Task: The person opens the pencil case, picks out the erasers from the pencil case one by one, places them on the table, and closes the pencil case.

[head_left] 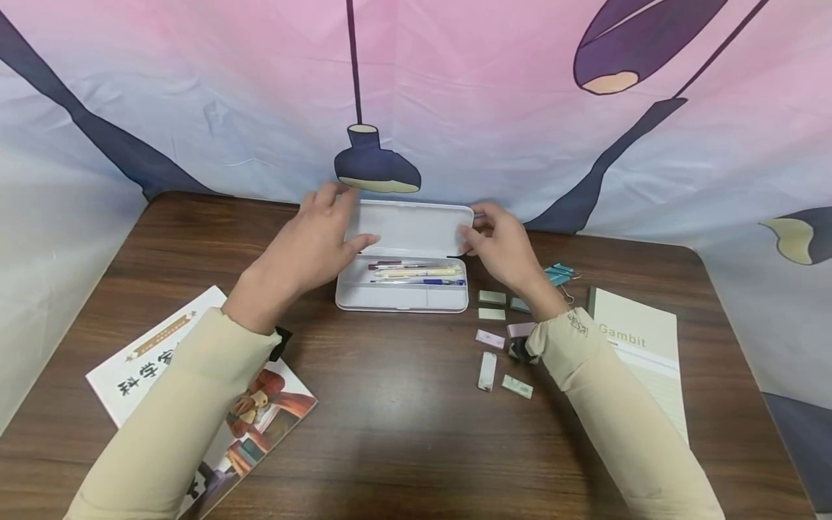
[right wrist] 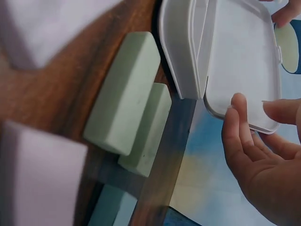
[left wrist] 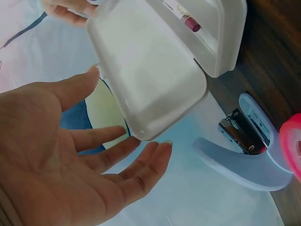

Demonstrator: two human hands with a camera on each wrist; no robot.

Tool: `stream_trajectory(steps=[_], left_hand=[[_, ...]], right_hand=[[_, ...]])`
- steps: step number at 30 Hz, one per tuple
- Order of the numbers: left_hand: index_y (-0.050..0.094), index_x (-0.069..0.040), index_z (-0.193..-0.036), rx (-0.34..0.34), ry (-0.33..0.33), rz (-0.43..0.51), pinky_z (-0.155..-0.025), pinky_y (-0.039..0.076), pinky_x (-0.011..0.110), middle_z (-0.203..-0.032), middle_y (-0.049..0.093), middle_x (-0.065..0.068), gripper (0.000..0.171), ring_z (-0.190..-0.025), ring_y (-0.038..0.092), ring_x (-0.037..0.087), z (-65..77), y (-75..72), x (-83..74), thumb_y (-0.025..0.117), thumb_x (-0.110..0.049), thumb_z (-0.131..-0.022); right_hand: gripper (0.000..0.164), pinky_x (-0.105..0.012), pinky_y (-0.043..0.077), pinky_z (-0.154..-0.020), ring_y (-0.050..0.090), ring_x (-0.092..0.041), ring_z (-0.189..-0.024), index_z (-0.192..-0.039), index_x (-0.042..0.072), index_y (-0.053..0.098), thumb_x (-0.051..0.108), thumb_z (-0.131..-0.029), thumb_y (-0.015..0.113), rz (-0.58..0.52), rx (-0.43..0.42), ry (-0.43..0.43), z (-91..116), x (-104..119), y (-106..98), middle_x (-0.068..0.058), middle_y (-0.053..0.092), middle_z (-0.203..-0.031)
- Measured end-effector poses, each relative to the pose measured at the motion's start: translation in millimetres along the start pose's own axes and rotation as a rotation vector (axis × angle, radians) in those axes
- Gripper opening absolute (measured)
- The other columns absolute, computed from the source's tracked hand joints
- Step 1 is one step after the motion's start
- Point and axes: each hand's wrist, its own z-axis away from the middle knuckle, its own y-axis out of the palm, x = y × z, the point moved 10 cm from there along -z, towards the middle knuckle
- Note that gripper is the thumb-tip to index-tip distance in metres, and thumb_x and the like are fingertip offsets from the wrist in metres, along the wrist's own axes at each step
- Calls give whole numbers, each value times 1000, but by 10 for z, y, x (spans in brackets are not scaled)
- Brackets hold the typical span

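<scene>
A white pencil case [head_left: 383,297] lies on the table with its lid [head_left: 416,227] raised. Several pens and pencils [head_left: 416,273] are in its upper compartment. My left hand [head_left: 315,242] is at the lid's left end, fingers spread and fairly straight; in the left wrist view the fingertips are right at the lid's corner. At the right end, my right hand [head_left: 503,242] pinches the lid's edge, thumb on the inner side and fingers around the edge. Pale green erasers [right wrist: 124,94] stand beside the case in the right wrist view.
Several erasers [head_left: 490,338] and blue binder clips [head_left: 560,273] lie on the right, near a notebook [head_left: 637,318]. A picture book [head_left: 279,404] lies under the left forearm. The left wrist view shows a light blue stapler [left wrist: 249,172] and a pink ring [left wrist: 292,141]. A printed curtain [head_left: 260,87] hangs behind the table.
</scene>
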Motion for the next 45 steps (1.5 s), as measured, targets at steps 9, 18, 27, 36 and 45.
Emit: stream_trajectory(steps=[9, 18, 27, 36, 45], left_hand=[[46, 6, -169, -78, 104, -45, -124, 47, 72, -168, 51, 30, 68, -153, 47, 54, 202, 15, -74, 68, -32, -117], [58, 9, -159, -35, 152, -34, -127, 50, 64, -163, 63, 31, 60, -152, 63, 49, 372, 180, -129, 68, -32, -117], [56, 1, -166, 79, 201, -96, -132, 44, 67, -174, 54, 28, 61, -163, 50, 53, 529, 504, -187, 59, -39, -120], [59, -1, -165, 72, 233, -90, -126, 48, 71, -174, 54, 26, 56, -163, 50, 54, 605, 639, -185, 57, -35, -120], [58, -7, -167, 63, 212, -100, -126, 48, 73, -178, 52, 21, 59, -166, 47, 51, 499, 900, 33, 59, -41, -119]], right_hand=[[54, -44, 56, -94, 81, -32, -118, -160, 9, 58, 45, -119, 61, 95, 11, -48, 285, 32, -10, -14, 79, -131], [49, -53, 59, -99, 75, -32, -112, -143, 22, 73, 60, -119, 52, 248, 29, -78, 546, 72, 88, -7, 80, -134], [52, -76, 33, -135, 51, -42, -164, -162, 19, 67, 44, -116, 68, 465, 138, -163, 726, 145, 328, -16, 57, -173], [53, -78, 35, -133, 41, -43, -171, -165, 18, 63, 35, -115, 71, 560, 200, -227, 806, 105, 489, -22, 45, -182], [49, -69, 39, -135, 41, -46, -171, -161, 10, 66, 19, -113, 74, 553, 192, -249, 799, 127, 512, -28, 46, -179]])
